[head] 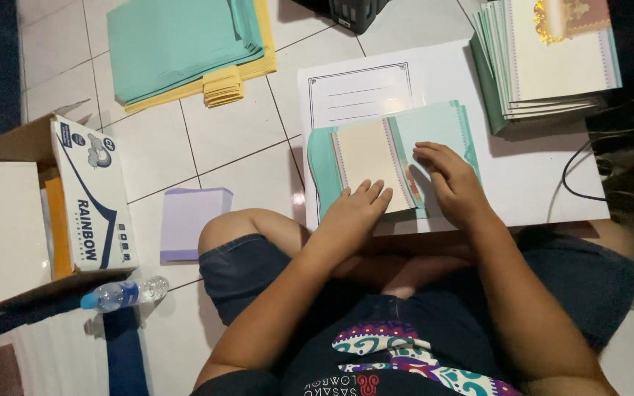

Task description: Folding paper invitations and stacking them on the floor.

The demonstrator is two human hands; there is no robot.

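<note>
1. down low, seated cross-legged on a white tiled floor (185, 139), with a large white sheet (544, 183) laid over the knees' edge as a work surface.
2. left hand (357, 209) flat, fingers together and stretched out, pressing on the cream inner page of an open teal booklet (376, 158); no clasp at all, only palm and fingertips weighing the page down, seemingly to keep it from springing up.
3. right hand (453, 180) resting on the booklet's right half near the fold, fingers curled loosely, tips touching the teal flap; pinching something thin or just pushing, cannot tell.
4. booklet lying open on the white sheet, just in front of the knees, partly covering a framed white card with ruled lines (357, 92) behind it.
5. stack of like teal-edged booklets (544, 66) at the far right, touching the sheet's corner, within easy reach of the right arm.
6. pile of teal and yellow paper sheets (185, 48) well apart at the upper left; lilac folded paper (188, 220) beside the left knee.
7. open cardboard box with a white-and-blue carton (93, 198) at the far left, plastic water bottle (122, 292) lying on its side just below it.
</note>
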